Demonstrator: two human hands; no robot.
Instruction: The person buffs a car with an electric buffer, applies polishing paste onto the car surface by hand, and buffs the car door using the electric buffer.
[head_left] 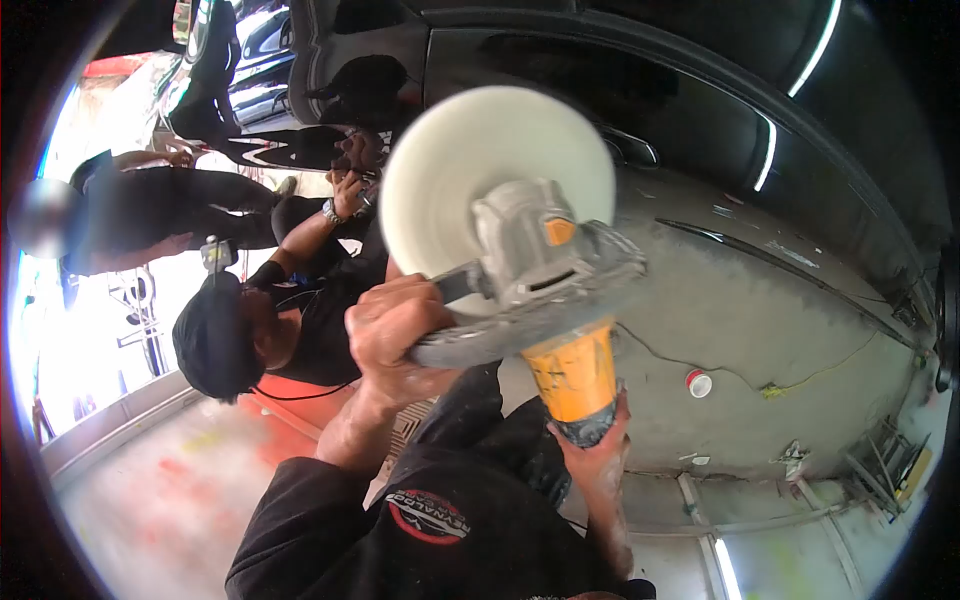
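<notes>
Both of my hands hold a yellow and grey power polisher in front of my chest. My left hand is closed around the dark side handle. Lower down, my right hand wraps the black end of the yellow body, some fingers hidden behind it. A round white polishing pad is fitted to the tool's head and looks smeared, as if spinning. Behind it is the side of a glossy black car. Whether the pad touches the panel, I cannot tell.
Close on my left is a co-worker in a black cap, hands near the car. Another person in dark clothes stands farther left. A red and white cup and a cord lie on the grey floor.
</notes>
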